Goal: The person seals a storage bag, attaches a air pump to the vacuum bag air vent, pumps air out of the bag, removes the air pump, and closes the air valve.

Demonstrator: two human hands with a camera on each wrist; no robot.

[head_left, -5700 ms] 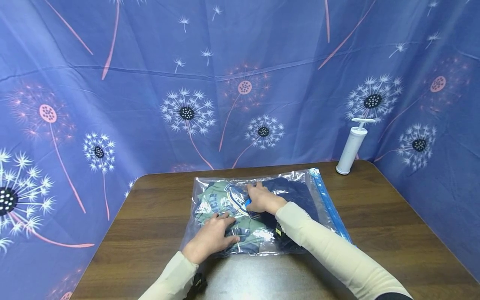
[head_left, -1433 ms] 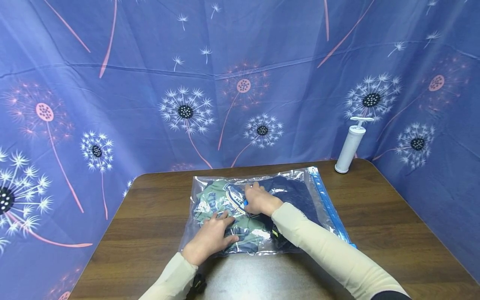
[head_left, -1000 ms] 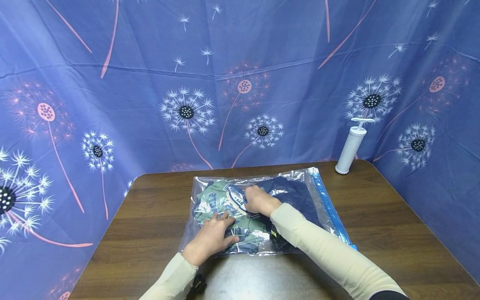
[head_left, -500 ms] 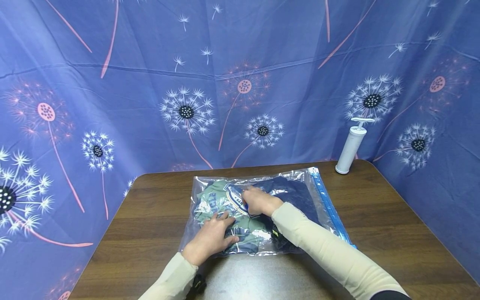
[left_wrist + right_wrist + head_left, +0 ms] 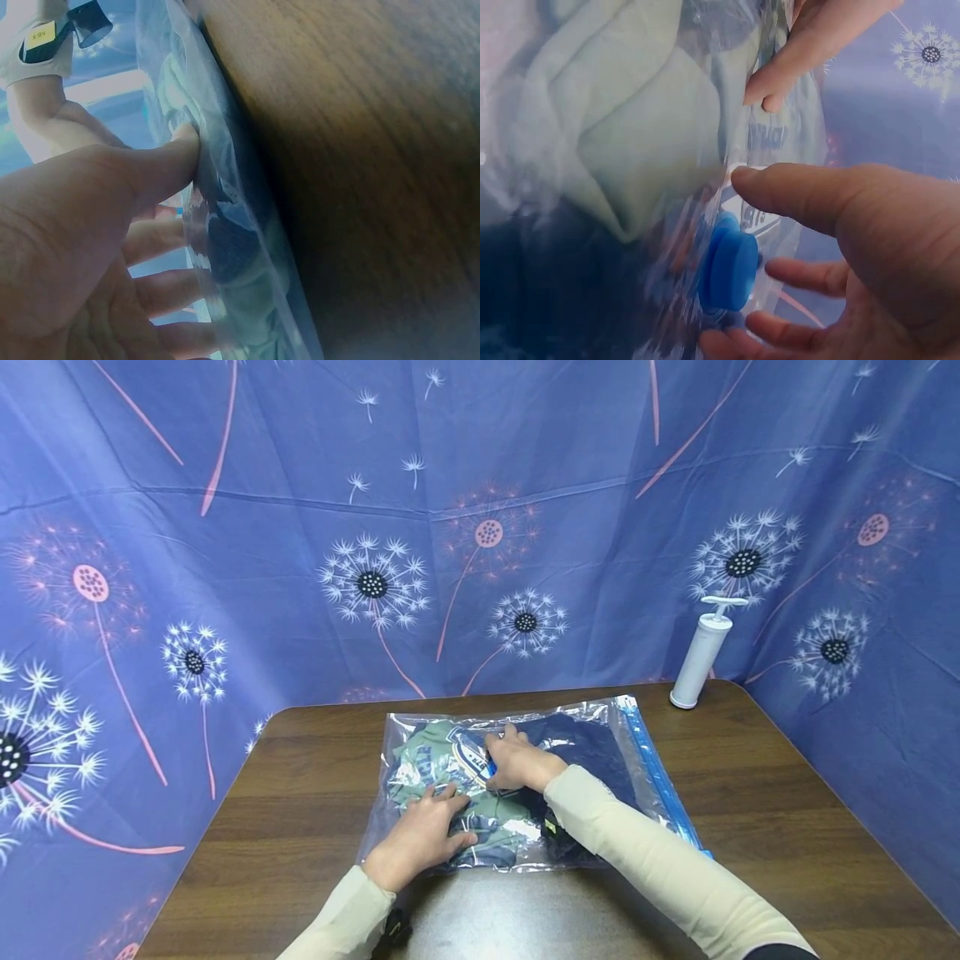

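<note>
A clear plastic storage bag (image 5: 402,721) lies flat on the table, holding a green printed garment (image 5: 427,745) and a dark navy garment (image 5: 588,747). Its blue zip edge (image 5: 654,766) faces right. My left hand (image 5: 422,837) rests on the bag's near left part, fingers spread; the left wrist view shows the thumb (image 5: 176,161) against the plastic. Over the middle, my right hand (image 5: 519,762) is at a round blue valve cap (image 5: 733,271). In the right wrist view its thumb and fingers are spread around the cap, with visible gaps between.
A white hand pump (image 5: 701,662) stands at the table's back right corner. The brown wooden table (image 5: 300,793) extends around the bag. A blue dandelion-print cloth (image 5: 450,568) hangs behind and on both sides.
My right hand's fingers were curled closer over the blue cap half a second ago; now they have spread and more of the cap shows. The left hand and bag have stayed in place.
</note>
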